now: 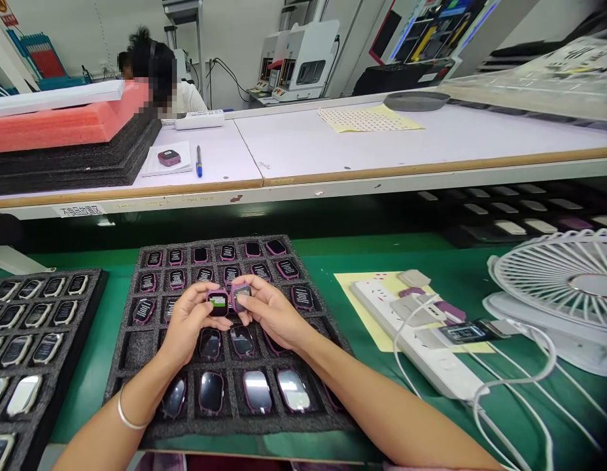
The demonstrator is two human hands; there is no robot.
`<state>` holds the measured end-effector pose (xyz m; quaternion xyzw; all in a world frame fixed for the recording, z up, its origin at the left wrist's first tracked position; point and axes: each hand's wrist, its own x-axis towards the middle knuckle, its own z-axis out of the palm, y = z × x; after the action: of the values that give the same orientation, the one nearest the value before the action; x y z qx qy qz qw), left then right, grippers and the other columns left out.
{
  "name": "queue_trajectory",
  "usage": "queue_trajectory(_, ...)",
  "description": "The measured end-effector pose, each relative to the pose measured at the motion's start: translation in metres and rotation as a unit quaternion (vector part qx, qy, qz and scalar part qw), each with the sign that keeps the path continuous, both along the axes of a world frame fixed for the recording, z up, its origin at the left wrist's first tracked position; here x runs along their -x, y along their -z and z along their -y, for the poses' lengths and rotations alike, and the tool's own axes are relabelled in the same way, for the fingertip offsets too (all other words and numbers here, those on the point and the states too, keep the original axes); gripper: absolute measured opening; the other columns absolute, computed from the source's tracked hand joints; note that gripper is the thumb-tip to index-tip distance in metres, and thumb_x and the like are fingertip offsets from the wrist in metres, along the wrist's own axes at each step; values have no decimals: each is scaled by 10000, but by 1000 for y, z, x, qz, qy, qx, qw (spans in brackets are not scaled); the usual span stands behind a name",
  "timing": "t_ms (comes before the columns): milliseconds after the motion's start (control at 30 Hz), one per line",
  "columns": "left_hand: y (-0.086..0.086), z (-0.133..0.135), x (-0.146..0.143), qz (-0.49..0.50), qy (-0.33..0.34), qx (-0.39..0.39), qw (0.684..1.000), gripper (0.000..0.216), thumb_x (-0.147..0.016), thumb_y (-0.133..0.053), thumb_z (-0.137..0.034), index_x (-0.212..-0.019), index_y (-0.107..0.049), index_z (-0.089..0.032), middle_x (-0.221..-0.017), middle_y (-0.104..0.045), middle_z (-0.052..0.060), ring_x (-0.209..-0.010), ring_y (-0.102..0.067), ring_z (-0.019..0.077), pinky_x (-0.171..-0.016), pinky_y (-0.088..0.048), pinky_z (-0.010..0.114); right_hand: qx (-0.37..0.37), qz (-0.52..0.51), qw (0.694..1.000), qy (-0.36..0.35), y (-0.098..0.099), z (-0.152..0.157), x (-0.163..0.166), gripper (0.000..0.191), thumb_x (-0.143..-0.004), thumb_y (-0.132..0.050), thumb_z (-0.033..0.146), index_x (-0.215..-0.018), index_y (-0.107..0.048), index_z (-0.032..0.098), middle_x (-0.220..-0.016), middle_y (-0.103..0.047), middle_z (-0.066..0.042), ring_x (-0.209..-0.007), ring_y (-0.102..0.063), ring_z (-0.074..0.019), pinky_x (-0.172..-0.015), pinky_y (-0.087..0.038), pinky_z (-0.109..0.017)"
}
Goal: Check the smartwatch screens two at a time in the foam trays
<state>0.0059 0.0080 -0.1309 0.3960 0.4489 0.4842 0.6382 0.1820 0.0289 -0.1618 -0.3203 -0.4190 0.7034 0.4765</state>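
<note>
The left hand (188,322) was clamped on a dark watch (218,303), the right hand (270,311) on a purple watch (241,297) (hands almost touching); a loose grip could drop either onto the foam tray (137,392) below the hands.

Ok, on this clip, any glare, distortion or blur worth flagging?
Head view: strong glare on the glossy device screens in the lower rows of the foam tray; wide-angle bowing along the shelf edge; left hand and right hand look sharp; a co-worker's head is pixelated.
</note>
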Motion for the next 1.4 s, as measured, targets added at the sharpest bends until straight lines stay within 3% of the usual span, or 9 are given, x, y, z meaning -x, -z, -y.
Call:
queue_trajectory(300, 4, -1, 1, -10, -13, -4, 1000, 344, -734, -727, -304, -1034, -618, -178, -932, -691, 25, -572, -722, 166, -583, -615, 308, -9, -25, 999, -24, -2, 1, -2, 327, -770, -697, 153, -1086, -638, 210, -871, -630, 3, -600, -601, -106, -588, -471, -274)
queue_trajectory(667, 2, -1, 0, -36, -14, -22, 999, 359, -723, -745, -275, -1041, -606, -185, -976, -676, 19, -559, -711, 137, -572, -606, 274, -11, -19, 999, -28, -4, 1, -2, 293, -826, -734, 260, -1096, -633, 209, -866, -650, 2, -596, -608, -102, -592, -485, -269)
queue_trajectory(1000, 3, -3, 2, -13, -3, -24, 1000, 371, -726, -704, -277, -1072, -616, -177, -937, -685, 15, -604, -721, 150, -604, -609, 286, -24, -24, 999, -30, 0, -1, -3, 341, -784, -698, 159, -1114, -635, 211, -898, -663, -1, -636, -646, -114, -618, -477, -272)
queue_trajectory(1200, 7, -5, -1, -45, -24, -21, 998, 410, -705, -757, -308, -1063, -603, -180, -912, -660, 3, -553, -700, 133, -561, -599, 274, -20, 0, 1000, -19, 1, -1, 0, 281, -840, -719, 281, -1099, -635, 210, -839, -650, 18, -590, -626, -94, -592, -456, -256)
queue_trajectory(1400, 6, -3, 1, -37, -9, -44, 998, 445, -723, -736, -279, -1136, -595, -194, -1030, -663, 35, -616, -707, 129, -631, -605, 291, -31, -12, 999, -15, 1, -1, 1, 347, -786, -711, 166, -1121, -632, 214, -868, -667, 14, -614, -632, -99, -614, -466, -263)
